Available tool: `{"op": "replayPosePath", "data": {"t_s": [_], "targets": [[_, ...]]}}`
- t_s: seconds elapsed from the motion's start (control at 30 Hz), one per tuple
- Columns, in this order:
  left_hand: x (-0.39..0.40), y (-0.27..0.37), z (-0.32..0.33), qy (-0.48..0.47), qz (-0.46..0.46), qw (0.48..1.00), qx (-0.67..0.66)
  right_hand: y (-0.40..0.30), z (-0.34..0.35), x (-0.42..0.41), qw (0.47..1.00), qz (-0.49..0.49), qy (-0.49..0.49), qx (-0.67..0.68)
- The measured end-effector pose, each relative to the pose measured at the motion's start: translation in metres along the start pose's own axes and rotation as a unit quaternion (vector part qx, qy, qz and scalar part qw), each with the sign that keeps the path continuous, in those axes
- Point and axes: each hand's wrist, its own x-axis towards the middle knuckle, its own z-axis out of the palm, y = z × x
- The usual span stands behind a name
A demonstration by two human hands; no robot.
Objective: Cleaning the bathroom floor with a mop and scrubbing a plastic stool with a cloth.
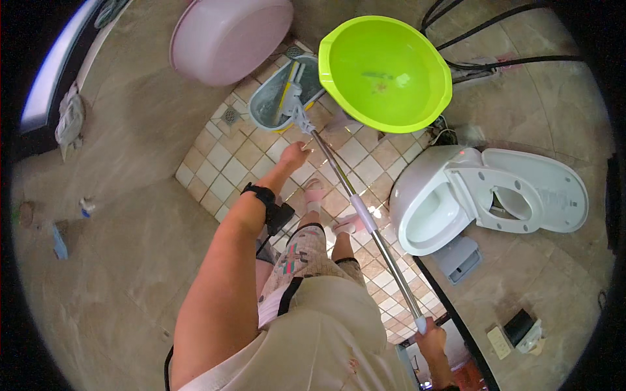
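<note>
A mop with a steel pole (342, 173) runs diagonally from the lower right up to its pale plastic head (292, 97), which sits in a grey oblong bucket (254, 110) with water in it. My right hand (431, 339) is closed around the pole's upper end at the lower right. Beside the lower end of the pole, just below the mop head, is my left hand (295, 155), with fingers partly curled; whether it touches or holds anything is unclear. A yellow strip shows along the head.
A pink basin (230, 41) and a lime green basin (386, 73) stand either side of the bucket. To the right is a white toilet (435, 215) with its lid raised. Black hoses (513, 62) hang at the upper right. A floor drain (230, 115) lies left of the bucket.
</note>
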Motion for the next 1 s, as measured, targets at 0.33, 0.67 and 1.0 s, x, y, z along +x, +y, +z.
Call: {"op": "replayPosePath", "data": {"t_s": [0.33, 0.67, 1.0], "targets": [[0.090, -0.003, -0.002, 0.138, -0.088, 0.985, -0.047, 0.027, -0.025, -0.080, 0.993, -0.033, 0.041, -0.105], [0.165, -0.070, -0.028, 0.092, -0.015, 0.966, -0.242, 0.053, 0.006, -0.104, 0.982, 0.017, -0.051, -0.184], [0.152, -0.022, -0.019, 0.002, -0.040, 0.963, -0.265, 0.040, 0.006, -0.106, 0.990, -0.026, 0.065, -0.121]]}}
